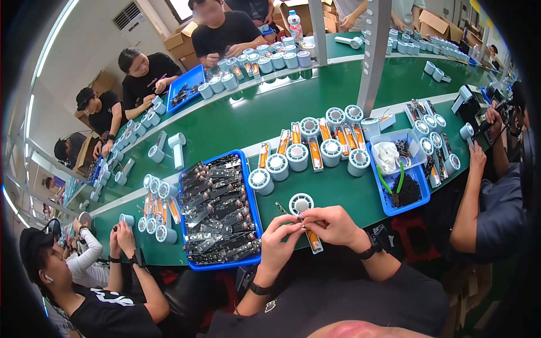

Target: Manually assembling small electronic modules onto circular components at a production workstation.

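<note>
Both hands pinch at the middle of a pale-blue fan

The left hand point(280, 242) and the right hand point(336, 226) meet tip to tip, their fingers grasping a small part point(302, 221) too hidden to name. Under and around those fingers is the handheld fan point(301, 203), apparently resting on the green desk point(345, 197). Its round grille faces up just beyond the fingertips, while the open handle, with an orange cell point(314, 241) inside, emerges on the near side. The long axis thus runs from the wearer outward, grille end away, handle end toward the body and slightly right. A thin dark strip point(280, 208) juts out left of the grille.

The step in hand looks like fine fitting work at the join of head and handle; the next move probably calls for a light, steady pinch, with the fan kept from turning and the cell not pressed.

Left of the fingers, a blue tray point(253, 197) holds rows of circuit boards point(217, 208). To their right, a blue bin point(410, 207) carries black bits, a green-handled tool point(399, 177) and a tub with white cloth point(387, 156). Farther beyond the fingers stand more fans point(297, 156), some upright with orange cells showing; farthest, across the desk, a co-worker point(225, 34) sits behind another row.
</note>
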### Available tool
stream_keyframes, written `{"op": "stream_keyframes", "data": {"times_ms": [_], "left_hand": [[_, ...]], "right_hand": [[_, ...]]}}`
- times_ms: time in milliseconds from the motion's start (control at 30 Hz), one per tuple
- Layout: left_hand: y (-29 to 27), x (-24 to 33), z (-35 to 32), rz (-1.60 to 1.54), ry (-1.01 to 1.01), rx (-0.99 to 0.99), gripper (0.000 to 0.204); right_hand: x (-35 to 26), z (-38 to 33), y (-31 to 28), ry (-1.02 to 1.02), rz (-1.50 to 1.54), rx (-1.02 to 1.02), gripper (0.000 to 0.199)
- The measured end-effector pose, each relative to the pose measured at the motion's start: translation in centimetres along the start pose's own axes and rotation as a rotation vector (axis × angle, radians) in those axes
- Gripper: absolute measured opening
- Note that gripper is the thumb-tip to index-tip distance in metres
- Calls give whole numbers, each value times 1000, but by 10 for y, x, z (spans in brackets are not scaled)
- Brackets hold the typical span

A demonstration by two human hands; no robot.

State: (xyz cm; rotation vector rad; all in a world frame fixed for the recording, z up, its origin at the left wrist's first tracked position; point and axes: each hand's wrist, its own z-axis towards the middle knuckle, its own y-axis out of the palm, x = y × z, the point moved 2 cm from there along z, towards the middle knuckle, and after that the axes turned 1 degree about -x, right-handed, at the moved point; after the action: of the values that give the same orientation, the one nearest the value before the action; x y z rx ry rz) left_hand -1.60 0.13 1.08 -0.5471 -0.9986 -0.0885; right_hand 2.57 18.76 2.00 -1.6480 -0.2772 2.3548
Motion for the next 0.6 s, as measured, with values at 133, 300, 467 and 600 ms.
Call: {"op": "stream_keyframes", "data": {"times_ms": [133,300,467,600], "left_hand": [[1,0,0,-73,-73,-5,15],[-2,-1,0,-81,-109,-7,14],[-1,-3,1,-83,-83,26,14],[-3,-1,-2,-38,-54,18,15]], "right_hand": [[9,1,8,-267,-66,109,20],[11,-2,12,-323,-234,101,18],[7,-4,14,-333,-354,117,19],[2,-8,19,-274,-342,126,22]]}}
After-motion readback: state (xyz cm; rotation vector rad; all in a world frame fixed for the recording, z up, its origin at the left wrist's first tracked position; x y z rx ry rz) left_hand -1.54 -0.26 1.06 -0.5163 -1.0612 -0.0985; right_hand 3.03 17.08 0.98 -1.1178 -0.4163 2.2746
